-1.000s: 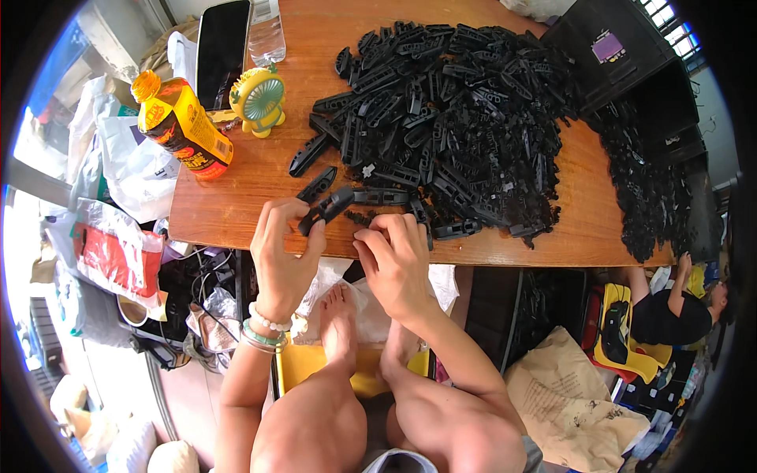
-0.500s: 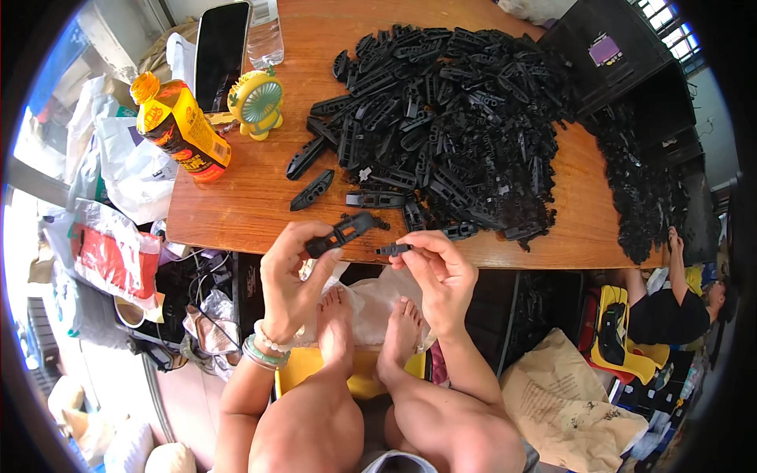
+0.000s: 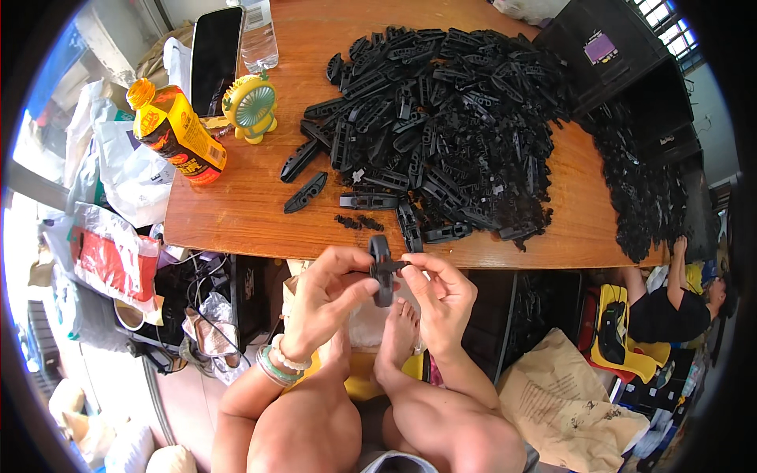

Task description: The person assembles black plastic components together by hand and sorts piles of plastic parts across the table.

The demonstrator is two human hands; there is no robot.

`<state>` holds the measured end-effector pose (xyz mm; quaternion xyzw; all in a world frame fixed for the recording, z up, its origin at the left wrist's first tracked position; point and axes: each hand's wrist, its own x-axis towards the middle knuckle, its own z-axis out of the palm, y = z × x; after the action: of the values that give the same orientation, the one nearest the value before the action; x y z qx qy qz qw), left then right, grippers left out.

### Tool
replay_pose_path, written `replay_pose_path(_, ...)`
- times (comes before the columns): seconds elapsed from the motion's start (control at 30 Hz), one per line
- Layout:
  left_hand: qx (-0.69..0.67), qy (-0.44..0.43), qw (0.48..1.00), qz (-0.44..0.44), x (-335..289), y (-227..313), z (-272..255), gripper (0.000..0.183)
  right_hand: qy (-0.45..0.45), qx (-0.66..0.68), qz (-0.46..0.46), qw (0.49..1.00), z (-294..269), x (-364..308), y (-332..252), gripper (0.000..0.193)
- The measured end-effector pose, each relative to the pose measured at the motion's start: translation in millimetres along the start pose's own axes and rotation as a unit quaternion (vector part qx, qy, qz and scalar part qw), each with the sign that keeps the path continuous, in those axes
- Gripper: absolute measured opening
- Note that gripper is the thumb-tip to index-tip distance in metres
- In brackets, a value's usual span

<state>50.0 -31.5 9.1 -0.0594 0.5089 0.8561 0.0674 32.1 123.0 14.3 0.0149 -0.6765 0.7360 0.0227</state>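
Observation:
My left hand (image 3: pixel 335 288) is closed on a long black plastic housing (image 3: pixel 382 288), held upright just off the table's front edge. Pinched in my right hand (image 3: pixel 438 296) is a small black plastic part (image 3: pixel 400 266), its end against the side of the housing; whether it sits inside cannot be made out. A big heap of similar black housings and tiny black parts (image 3: pixel 441 118) covers the middle of the table. One single housing (image 3: pixel 305 192) lies apart at the heap's left, and a few tiny black pieces (image 3: pixel 359 223) lie near the front edge.
On the wooden table (image 3: pixel 236 225) stand a yellow drink bottle (image 3: pixel 185 142), a small yellow-green fan (image 3: pixel 252 106), a phone (image 3: pixel 215 59) and a clear bottle (image 3: pixel 259 35). Black crates (image 3: pixel 607 47) stand far right. Another person (image 3: pixel 678 307) reaches toward a second heap (image 3: pixel 643 189).
My hands have come together. The left has turned the housing upright and moved it right, and the small part in my right hand now meets its side.

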Motion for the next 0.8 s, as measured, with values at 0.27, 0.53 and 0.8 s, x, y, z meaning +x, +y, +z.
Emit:
replay_pose_path(0.27,0.122,-0.001,0.992,-0.028,-1.9,6.9,-0.8,0.036,-0.043,-0.033,-0.052,0.997,1.4,-1.7,1.6,0.011)
replay_pose_path(0.53,0.121,0.035,0.992,-0.025,-3.9,5.6,0.6,0.032,-0.038,-0.221,-0.220,0.949,-1.9,0.2,4.9,0.015)
replay_pose_path(0.8,0.126,0.021,0.992,0.007,-4.7,0.7,-8.4,0.026,-0.112,-0.171,0.015,0.979,-9.0,-5.5,7.5,0.029)
